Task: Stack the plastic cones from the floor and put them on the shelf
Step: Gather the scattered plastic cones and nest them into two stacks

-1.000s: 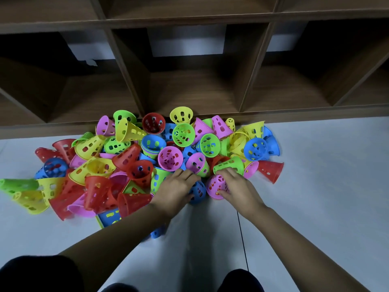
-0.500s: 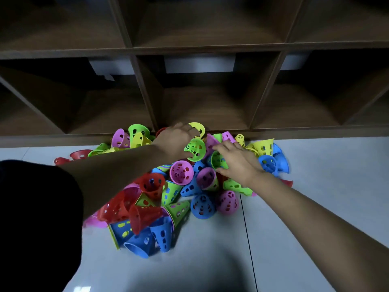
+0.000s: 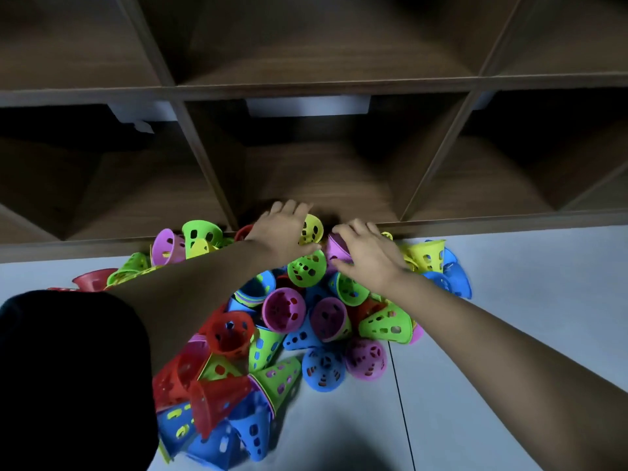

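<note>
Indoor playroom or classroom storage corner was indicated: a dark wooden cubby shelf (image 3: 306, 86) was noted standing on a pale tiled floor (image 3: 509, 300), with bright perforated plastic cones (image 3: 283, 309) heaped against it.

Dim overall, deep shadow inside the shelf (image 3: 323, 171) compartments, brighter floor (image 3: 509, 300), wide-angle bending at edges, slight motion blur.

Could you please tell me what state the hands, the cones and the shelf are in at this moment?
Left hand: grips the yellow cone at the back of the pile.
Right hand: grips the purple cone beside it.
Pile of cones: tumbled on the floor, mostly unstacked.
Shelf: no cones seen in its compartments.
</note>
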